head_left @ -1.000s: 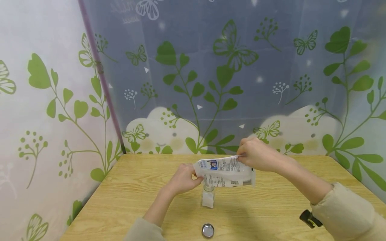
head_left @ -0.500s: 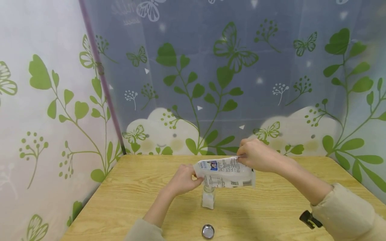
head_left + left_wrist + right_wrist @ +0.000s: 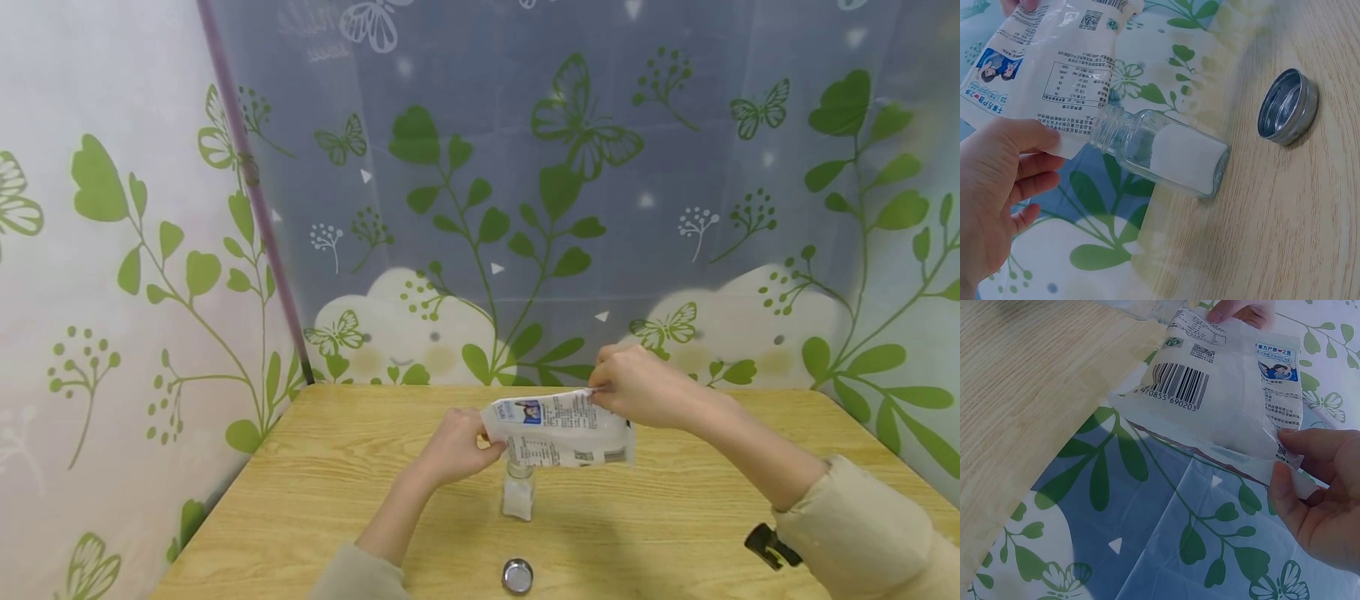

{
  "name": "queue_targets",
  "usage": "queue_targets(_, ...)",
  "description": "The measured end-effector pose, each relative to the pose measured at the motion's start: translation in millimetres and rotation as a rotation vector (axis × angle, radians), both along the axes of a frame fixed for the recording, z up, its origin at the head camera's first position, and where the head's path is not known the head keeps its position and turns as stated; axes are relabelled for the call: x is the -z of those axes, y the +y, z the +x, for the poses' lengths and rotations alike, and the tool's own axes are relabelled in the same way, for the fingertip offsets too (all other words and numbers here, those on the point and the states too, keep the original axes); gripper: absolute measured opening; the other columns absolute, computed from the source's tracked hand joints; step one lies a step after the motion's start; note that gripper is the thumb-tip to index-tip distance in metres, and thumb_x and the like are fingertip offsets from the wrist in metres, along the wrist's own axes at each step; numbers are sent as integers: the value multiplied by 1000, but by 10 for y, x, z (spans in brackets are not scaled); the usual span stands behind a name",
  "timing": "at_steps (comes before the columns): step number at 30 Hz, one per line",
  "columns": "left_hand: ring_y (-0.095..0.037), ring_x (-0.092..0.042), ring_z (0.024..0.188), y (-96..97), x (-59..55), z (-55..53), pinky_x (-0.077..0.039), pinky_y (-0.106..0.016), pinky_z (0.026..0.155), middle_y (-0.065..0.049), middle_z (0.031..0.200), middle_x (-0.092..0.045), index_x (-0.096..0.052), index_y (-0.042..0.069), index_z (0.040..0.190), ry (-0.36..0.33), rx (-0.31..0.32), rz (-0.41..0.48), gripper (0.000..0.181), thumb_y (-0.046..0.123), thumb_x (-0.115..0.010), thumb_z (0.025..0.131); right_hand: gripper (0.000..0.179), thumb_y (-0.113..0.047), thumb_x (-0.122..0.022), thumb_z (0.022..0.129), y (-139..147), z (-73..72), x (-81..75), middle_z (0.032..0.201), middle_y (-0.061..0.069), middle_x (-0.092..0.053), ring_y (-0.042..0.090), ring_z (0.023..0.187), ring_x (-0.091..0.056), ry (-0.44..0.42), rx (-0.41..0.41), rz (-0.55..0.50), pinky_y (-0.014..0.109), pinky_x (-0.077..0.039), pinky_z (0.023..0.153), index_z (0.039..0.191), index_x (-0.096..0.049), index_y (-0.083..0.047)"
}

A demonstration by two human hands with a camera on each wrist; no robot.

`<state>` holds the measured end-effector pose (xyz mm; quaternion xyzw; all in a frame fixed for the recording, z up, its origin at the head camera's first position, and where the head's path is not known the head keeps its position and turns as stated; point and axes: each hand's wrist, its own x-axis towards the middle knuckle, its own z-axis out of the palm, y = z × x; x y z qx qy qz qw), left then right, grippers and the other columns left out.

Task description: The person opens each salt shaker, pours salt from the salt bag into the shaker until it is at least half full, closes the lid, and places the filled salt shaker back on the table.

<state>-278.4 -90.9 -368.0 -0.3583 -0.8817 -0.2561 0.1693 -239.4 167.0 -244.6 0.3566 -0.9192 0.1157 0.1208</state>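
A white printed plastic bag (image 3: 566, 429) is held tilted above a small glass jar (image 3: 518, 497). My left hand (image 3: 459, 447) pinches the bag's left end, close to the jar's mouth. The upper right edge of the bag is pinched by my right hand (image 3: 641, 385). In the left wrist view, a corner of the bag (image 3: 1072, 75) meets the mouth of the jar (image 3: 1141, 147), which has white powder in its lower part. A barcode shows on the bag (image 3: 1210, 394) in the right wrist view. Whether powder is flowing cannot be made out.
A round metal lid (image 3: 517, 576) lies hollow side up on the wooden table (image 3: 315, 500), in front of the jar. Behind the table hangs a curtain (image 3: 480, 208) with leaves and butterflies, and another patterned sheet (image 3: 172, 275) is at the left.
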Motion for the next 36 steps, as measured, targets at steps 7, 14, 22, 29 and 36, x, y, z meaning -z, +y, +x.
queue_targets(7, -19, -59, 72, 1, 8, -5, -37, -31, 69, 4, 76, -66, -71, 12, 93, -18, 4, 13, 14, 12, -68, 79, 6, 0, -66, 79, -3, 2, -7, 74, -3, -52, 9, 67, -50, -6, 0, 2, 18, -46, 56, 82, -71, -2)
queue_targets(14, -19, -58, 72, 2, 9, 1, -36, -30, 69, 3, 76, -65, -71, 12, 93, -24, -2, 10, 14, 12, -69, 79, 6, 1, -66, 79, -7, 5, -14, 74, -2, -52, 10, 67, -50, -9, -2, 1, 18, -46, 56, 81, -71, -2)
queue_targets(22, -19, -59, 74, -1, 3, 5, -37, -32, 71, 2, 78, -66, -70, 11, 94, -36, 1, 17, 15, 11, -68, 79, 6, 0, -66, 79, -13, -3, -13, 74, -3, -52, 9, 67, -49, -3, -10, 4, 19, -46, 57, 80, -71, -3)
queue_targets(29, -18, -60, 73, -2, -6, 6, -39, -33, 72, 2, 78, -66, -71, 11, 93, -23, 1, 4, 15, 12, -68, 79, 7, 0, -66, 80, -10, 3, -24, 75, -3, -53, 9, 67, -50, 0, -14, 8, 20, -46, 59, 81, -72, -4)
queue_targets(36, -19, -60, 72, 0, -4, 2, -40, -32, 72, 2, 78, -66, -71, 12, 94, -19, 1, -1, 15, 12, -68, 79, 7, 0, -65, 80, -13, 9, -30, 75, -3, -53, 9, 68, -50, -7, -7, 17, 20, -46, 59, 81, -72, -4)
